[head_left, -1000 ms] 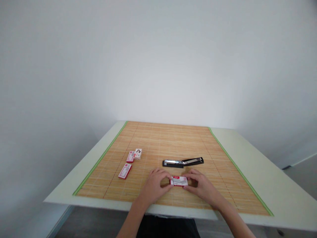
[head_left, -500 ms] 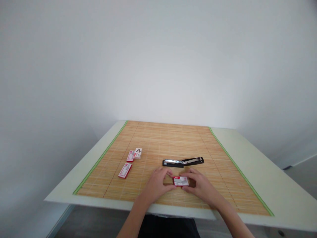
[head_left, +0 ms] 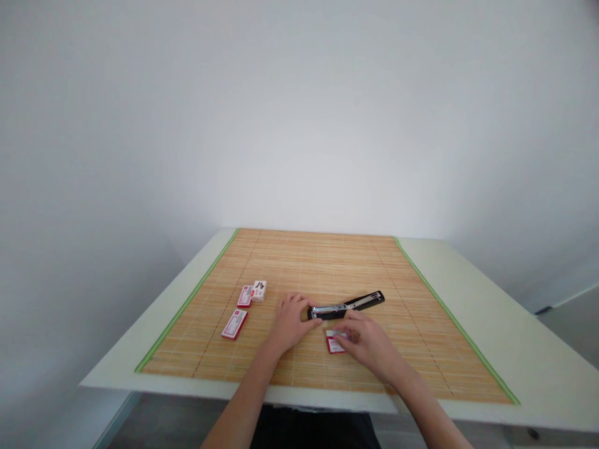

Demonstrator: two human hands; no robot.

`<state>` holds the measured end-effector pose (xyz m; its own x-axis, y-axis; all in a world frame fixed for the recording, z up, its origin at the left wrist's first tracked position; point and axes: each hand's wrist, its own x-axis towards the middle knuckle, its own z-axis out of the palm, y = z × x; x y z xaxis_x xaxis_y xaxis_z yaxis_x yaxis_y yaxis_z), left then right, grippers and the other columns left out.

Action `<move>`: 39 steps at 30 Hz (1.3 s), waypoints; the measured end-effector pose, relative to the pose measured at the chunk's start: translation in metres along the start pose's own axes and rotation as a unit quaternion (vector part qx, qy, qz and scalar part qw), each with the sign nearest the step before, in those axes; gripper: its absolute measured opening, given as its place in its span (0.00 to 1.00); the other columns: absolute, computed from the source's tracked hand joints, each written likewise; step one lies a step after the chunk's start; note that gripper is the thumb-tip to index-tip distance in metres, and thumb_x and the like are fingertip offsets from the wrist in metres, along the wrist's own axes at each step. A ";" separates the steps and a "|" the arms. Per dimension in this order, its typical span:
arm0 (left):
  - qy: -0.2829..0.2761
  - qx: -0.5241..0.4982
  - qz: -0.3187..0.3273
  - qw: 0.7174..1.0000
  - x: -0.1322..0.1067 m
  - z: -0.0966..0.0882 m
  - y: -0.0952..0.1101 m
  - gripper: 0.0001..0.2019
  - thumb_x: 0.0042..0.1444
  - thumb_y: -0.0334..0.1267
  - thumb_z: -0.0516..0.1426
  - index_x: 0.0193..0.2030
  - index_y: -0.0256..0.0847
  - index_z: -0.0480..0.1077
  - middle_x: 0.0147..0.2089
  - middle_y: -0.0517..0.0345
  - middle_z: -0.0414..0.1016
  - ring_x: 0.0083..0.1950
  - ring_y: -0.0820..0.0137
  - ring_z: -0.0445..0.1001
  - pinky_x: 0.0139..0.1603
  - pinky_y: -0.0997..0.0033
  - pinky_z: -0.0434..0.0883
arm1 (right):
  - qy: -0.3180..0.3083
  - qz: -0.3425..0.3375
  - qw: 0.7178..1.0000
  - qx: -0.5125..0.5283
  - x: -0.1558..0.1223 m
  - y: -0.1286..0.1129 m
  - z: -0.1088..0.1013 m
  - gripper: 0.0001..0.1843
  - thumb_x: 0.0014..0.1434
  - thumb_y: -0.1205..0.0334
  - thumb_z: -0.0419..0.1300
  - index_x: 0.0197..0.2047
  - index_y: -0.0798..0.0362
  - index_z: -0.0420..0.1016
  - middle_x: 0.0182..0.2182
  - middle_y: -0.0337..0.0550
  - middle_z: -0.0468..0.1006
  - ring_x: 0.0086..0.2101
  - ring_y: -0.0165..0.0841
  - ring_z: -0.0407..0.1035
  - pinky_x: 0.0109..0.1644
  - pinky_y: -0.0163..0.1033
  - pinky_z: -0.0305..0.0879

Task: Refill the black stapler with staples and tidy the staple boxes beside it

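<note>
My left hand (head_left: pixel 291 319) holds the left end of an opened black stapler (head_left: pixel 327 312), thumb on the near side and fingers on the far side. The stapler's top arm is swung back to the right, and its metal channel shows. Just in front of it lies a small red-and-white staple box (head_left: pixel 333 344), partly covered by my right hand (head_left: pixel 367 343). The fingers of that hand are drawn together over the box; what they pinch, if anything, is too small to make out.
A flat red-and-white box (head_left: pixel 234 324) lies on the left of the bamboo mat (head_left: pixel 309 262). Behind it are another flat box (head_left: pixel 244 295) and a small white box (head_left: pixel 259 290) against each other. The white table (head_left: pixel 472 293) ends at a plain wall.
My left hand has left the staple box and moved up to the stapler, which has tilted slightly. My right hand has shifted over the box with its fingers closed.
</note>
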<state>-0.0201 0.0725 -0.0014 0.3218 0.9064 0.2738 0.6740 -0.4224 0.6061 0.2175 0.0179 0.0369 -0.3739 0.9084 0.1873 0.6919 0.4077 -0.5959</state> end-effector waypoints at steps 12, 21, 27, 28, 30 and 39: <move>-0.013 -0.016 -0.009 1.000 -0.021 0.000 0.015 0.14 0.60 0.54 0.64 0.48 0.52 0.78 0.50 0.58 0.77 0.55 0.58 0.69 0.57 0.56 0.61 | 0.006 0.006 0.999 -0.035 0.030 -0.003 0.004 0.10 0.67 0.53 0.61 0.43 0.45 0.83 0.35 0.40 0.75 0.34 0.34 0.71 0.40 0.37 0.64; -0.005 -0.016 -0.002 1.000 -0.022 0.001 0.013 0.13 0.59 0.53 0.65 0.48 0.54 0.77 0.50 0.61 0.77 0.54 0.60 0.68 0.57 0.58 0.61 | -0.027 -0.006 0.999 -0.044 0.034 -0.006 -0.002 0.07 0.65 0.57 0.63 0.43 0.45 0.82 0.33 0.38 0.74 0.34 0.34 0.70 0.38 0.36 0.62; -0.006 -0.022 -0.012 1.000 -0.022 0.001 0.013 0.14 0.59 0.54 0.65 0.48 0.53 0.78 0.50 0.58 0.77 0.55 0.58 0.68 0.57 0.57 0.61 | -0.008 0.018 0.997 -0.078 0.026 -0.007 -0.009 0.07 0.64 0.54 0.63 0.41 0.46 0.81 0.32 0.39 0.76 0.32 0.34 0.69 0.36 0.36 0.59; -0.006 -0.023 -0.013 1.000 -0.022 0.001 0.013 0.14 0.59 0.54 0.65 0.48 0.53 0.78 0.50 0.58 0.77 0.55 0.58 0.68 0.57 0.56 0.61 | -0.012 0.015 0.996 -0.085 0.025 -0.007 -0.009 0.07 0.64 0.55 0.63 0.41 0.45 0.81 0.32 0.39 0.76 0.32 0.34 0.70 0.36 0.36 0.59; -0.006 -0.023 -0.013 1.000 -0.021 0.002 0.013 0.15 0.59 0.54 0.65 0.49 0.53 0.78 0.50 0.58 0.77 0.55 0.58 0.69 0.57 0.56 0.61 | -0.015 0.012 0.995 -0.093 0.023 -0.007 -0.008 0.07 0.64 0.55 0.62 0.42 0.44 0.81 0.33 0.39 0.76 0.32 0.34 0.70 0.36 0.37 0.59; -0.002 -0.019 -0.009 1.000 -0.022 0.002 0.013 0.14 0.60 0.53 0.65 0.49 0.53 0.77 0.51 0.59 0.77 0.54 0.58 0.69 0.57 0.56 0.60 | -0.015 0.026 0.995 -0.095 0.012 -0.014 0.004 0.10 0.67 0.55 0.59 0.47 0.42 0.81 0.37 0.40 0.78 0.34 0.36 0.72 0.37 0.38 0.59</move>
<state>-0.0168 0.0472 -0.0006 0.3125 0.9134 0.2608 0.6533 -0.4059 0.6390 0.2011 0.0231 0.0443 -0.3514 0.9264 0.1356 0.8133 0.3737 -0.4460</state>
